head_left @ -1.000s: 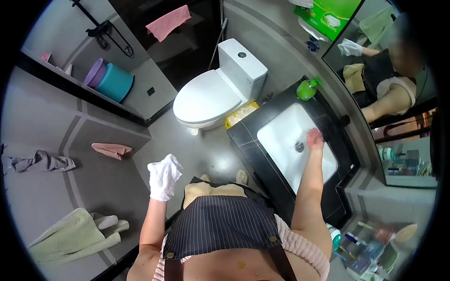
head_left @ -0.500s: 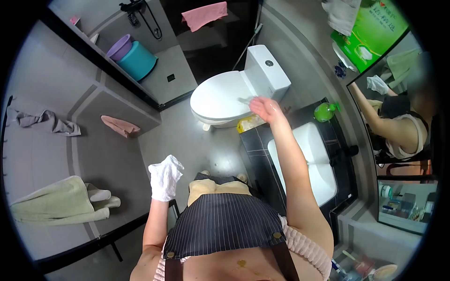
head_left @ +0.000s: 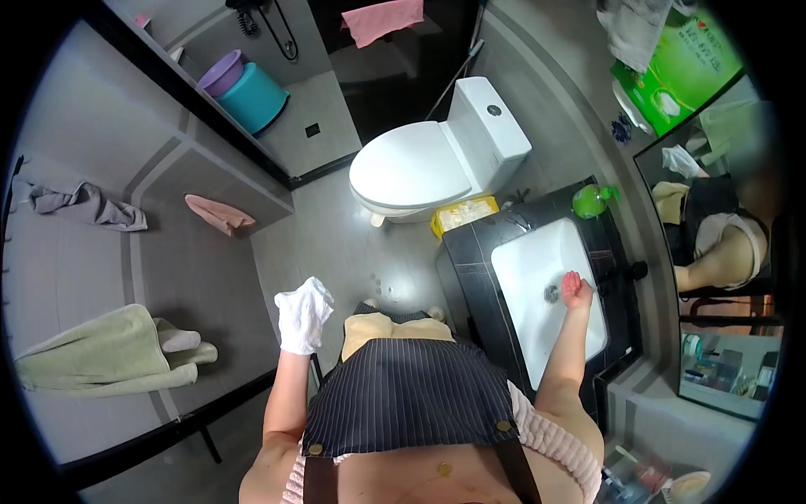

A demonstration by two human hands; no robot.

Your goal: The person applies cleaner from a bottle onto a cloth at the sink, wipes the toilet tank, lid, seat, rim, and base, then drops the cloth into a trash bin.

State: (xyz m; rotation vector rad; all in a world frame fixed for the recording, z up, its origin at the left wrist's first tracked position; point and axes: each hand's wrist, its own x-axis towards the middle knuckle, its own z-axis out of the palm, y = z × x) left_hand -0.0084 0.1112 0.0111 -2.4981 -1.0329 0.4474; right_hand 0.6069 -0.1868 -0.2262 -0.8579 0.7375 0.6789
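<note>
A white cloth covers my left hand down to the wrist, out in front of me at the left. The fingers are hidden under it, so their pose does not show. My right hand is over the white sink basin, palm up, with fingers stretched out and nothing in it. Beside it is the black faucet; whether water runs cannot be made out. The round drain shows just left of the fingertips.
A green pump bottle stands at the far end of the black counter. Ahead is a white toilet with its lid down. Near it sits a yellow-edged bin. A pale green towel hangs on the left wall.
My right hand has swung back from over the toilet's edge to the sink. A translucent streak at its fingertips is gone. My left hand with the white cloth has barely moved.
</note>
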